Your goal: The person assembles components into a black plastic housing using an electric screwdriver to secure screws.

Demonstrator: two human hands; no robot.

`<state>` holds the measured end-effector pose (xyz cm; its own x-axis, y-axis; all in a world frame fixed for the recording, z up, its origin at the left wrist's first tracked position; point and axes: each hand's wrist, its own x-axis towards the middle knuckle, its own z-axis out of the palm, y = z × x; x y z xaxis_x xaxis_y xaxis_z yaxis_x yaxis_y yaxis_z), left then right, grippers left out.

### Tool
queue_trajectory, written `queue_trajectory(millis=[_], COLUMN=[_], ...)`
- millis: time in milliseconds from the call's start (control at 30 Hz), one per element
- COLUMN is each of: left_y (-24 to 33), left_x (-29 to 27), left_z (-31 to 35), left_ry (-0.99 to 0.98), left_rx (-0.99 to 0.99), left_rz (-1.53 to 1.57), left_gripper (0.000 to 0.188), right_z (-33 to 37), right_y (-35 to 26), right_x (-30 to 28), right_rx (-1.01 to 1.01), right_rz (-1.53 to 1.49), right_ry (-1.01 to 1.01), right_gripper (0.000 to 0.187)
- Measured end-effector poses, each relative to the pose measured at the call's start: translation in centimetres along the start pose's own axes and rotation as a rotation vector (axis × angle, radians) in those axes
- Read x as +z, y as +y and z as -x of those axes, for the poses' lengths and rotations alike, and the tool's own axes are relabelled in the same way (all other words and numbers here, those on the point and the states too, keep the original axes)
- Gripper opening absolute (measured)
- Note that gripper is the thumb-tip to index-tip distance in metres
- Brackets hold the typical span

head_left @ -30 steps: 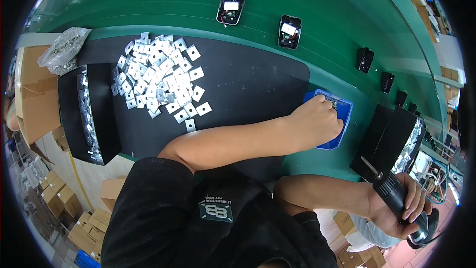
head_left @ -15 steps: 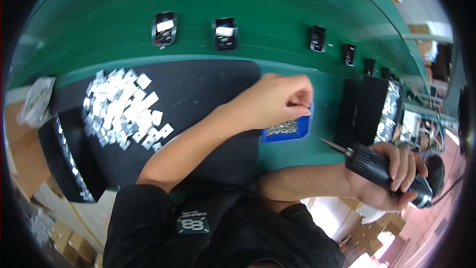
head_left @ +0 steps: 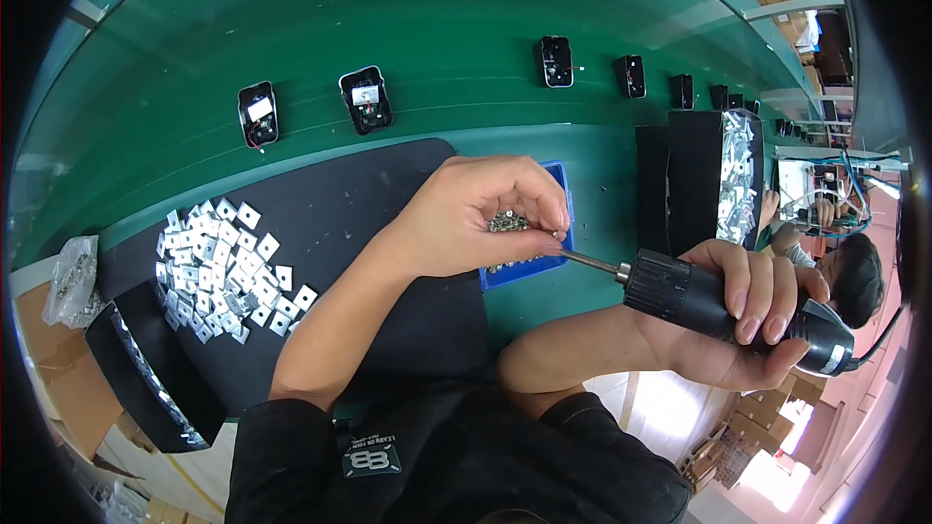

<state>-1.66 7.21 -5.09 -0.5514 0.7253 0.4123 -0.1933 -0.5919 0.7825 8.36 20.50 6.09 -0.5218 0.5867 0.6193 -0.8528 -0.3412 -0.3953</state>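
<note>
My right hand (head_left: 762, 293) is wrapped round a black electric screwdriver (head_left: 675, 289), whose bit points left. The bit's tip reaches the fingertips of my left hand (head_left: 471, 209), closed in a pinch. A tiny metal piece, apparently a screw (head_left: 558, 234), shows at those fingertips, right by the bit. Below the left hand sits a blue tray (head_left: 570, 202) of small metal screws, partly hidden by the fingers. On the black mat (head_left: 359, 194), left of my left forearm, lies a heap of small silver square plates (head_left: 223, 267) with holes.
Black device housings (head_left: 365, 97) with parts inside stand in a spaced row along the green bench. A black box of silver parts (head_left: 736, 180) is at the right, another black box (head_left: 155, 378) at the left beside a plastic bag (head_left: 73, 281). Another person (head_left: 856, 277) sits far right.
The screwdriver has moved left and up, so its bit now meets my left fingertips. My left hand has lowered slightly over the tray. The whole view has shifted and turned.
</note>
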Motion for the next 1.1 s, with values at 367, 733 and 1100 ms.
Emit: queue_trajectory(millis=[367, 733, 1100], left_y=[0.3, 1.7, 0.4], left_x=[-0.1, -0.1, 1.8], left_z=[-0.1, -0.6, 0.2], left_ry=[-0.035, -0.042, 0.106], left_rx=[0.138, 0.231, 0.198], left_rz=[-0.091, -0.354, -0.296], left_gripper=[0.025, 0.019, 0.015], right_z=[0.3, 0.1, 0.5], right_y=[0.0, -0.4, -0.4], right_x=[-0.1, 0.0, 0.4], right_rx=[-0.006, 0.008, -0.083], right_rz=[0.065, 0.087, 0.070], right_ry=[-0.008, -0.038, -0.003], right_gripper=[0.041, 0.043, 0.043])
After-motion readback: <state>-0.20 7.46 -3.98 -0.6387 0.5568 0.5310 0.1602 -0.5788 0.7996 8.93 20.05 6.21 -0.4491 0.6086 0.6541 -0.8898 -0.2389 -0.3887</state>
